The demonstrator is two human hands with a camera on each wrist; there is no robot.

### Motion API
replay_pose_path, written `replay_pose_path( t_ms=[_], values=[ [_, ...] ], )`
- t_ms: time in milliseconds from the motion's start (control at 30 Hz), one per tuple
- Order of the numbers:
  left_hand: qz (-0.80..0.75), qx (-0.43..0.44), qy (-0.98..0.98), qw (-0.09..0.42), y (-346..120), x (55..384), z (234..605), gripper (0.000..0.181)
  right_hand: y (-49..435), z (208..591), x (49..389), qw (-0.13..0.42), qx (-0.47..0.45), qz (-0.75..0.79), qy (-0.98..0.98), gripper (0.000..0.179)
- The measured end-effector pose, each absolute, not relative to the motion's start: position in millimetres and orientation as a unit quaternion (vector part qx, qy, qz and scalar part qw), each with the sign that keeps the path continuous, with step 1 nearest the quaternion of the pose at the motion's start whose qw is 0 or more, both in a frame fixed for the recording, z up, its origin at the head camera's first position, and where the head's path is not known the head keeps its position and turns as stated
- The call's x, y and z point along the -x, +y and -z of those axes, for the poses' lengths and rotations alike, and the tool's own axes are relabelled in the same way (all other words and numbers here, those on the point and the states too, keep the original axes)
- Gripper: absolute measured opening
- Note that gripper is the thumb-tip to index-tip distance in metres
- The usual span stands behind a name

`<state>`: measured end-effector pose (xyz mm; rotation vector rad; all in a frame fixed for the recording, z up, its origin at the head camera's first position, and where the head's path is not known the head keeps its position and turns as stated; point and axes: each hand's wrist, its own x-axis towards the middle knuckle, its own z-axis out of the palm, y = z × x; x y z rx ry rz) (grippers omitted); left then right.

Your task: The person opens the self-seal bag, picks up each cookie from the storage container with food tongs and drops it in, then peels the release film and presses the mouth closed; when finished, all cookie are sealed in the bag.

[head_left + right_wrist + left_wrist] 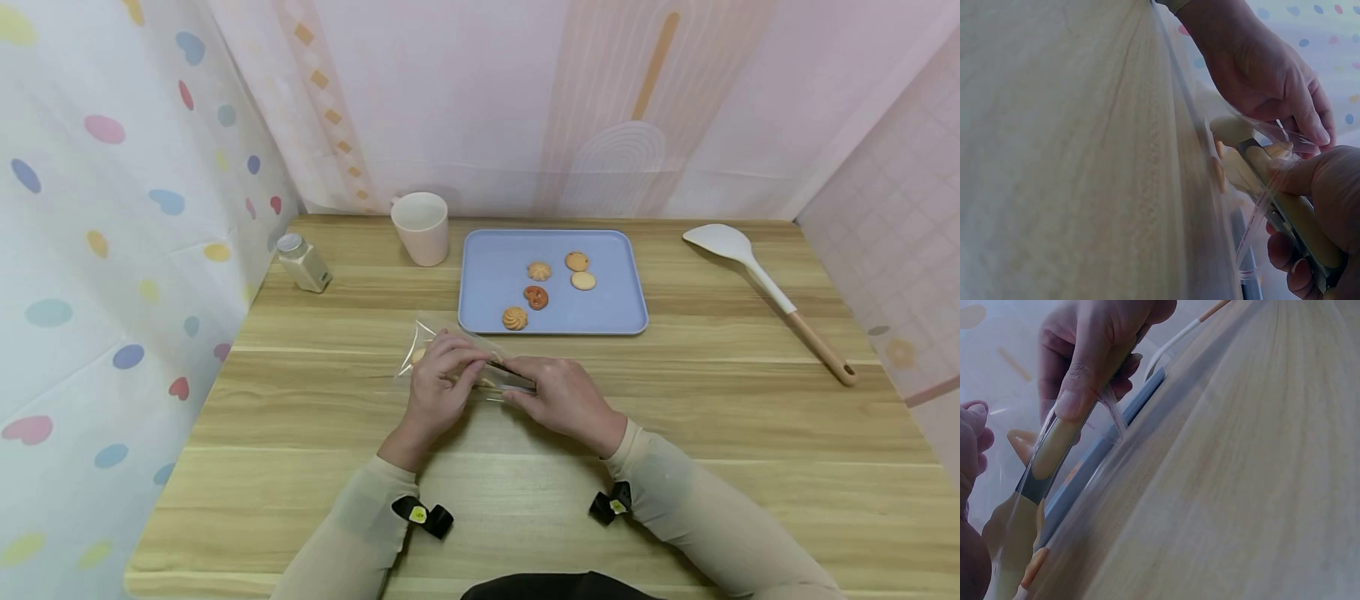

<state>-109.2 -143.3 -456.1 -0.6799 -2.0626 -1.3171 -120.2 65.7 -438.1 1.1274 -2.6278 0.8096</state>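
Observation:
My right hand (562,392) grips a pair of tongs (1300,222) with dark metal arms and beige grips. The beige tips of the tongs (1016,540) reach inside a clear plastic bag (408,358). With thumb and fingers, my left hand (442,383) pinches the bag near its mouth. Pale cookies (418,356) show through the film at the bag's left end, partly hidden by the left hand. Whether the tips hold a cookie, I cannot tell. Just beyond the hands lies a blue tray (480,275) bearing several cookies, among them a pretzel-shaped one (536,297).
A pale pink mug (422,233) stands left of the tray. Farther left is a small jar (303,262) with a grey lid. On the right lies a white ladle-like spoon (765,279) with a wooden handle. Curtains border the wooden table (300,467) at the left and back.

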Motion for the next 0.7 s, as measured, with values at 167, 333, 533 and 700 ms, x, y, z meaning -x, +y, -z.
replay_pose_path(
  t_ms=[167,333,533,700],
  values=[
    [0.496,0.253,-0.777,0.294,-144.0,109.8,457.0,0.012,64.0,439.2,119.6,0.093,-0.377,-0.273,-0.880,0.041],
    [0.491,0.250,-0.778,0.302,-144.3,109.7,456.8,0.011,62.7,439.6,119.0,0.096,-0.376,-0.271,-0.881,0.041],
    [0.477,0.244,-0.784,0.312,-144.5,109.4,456.1,0.010,64.3,437.5,117.9,0.100,-0.368,-0.274,-0.883,0.043],
    [0.475,0.249,-0.783,0.314,-145.5,110.6,456.9,0.010,67.1,434.0,116.2,0.089,-0.360,-0.274,-0.887,0.044]
  ],
)
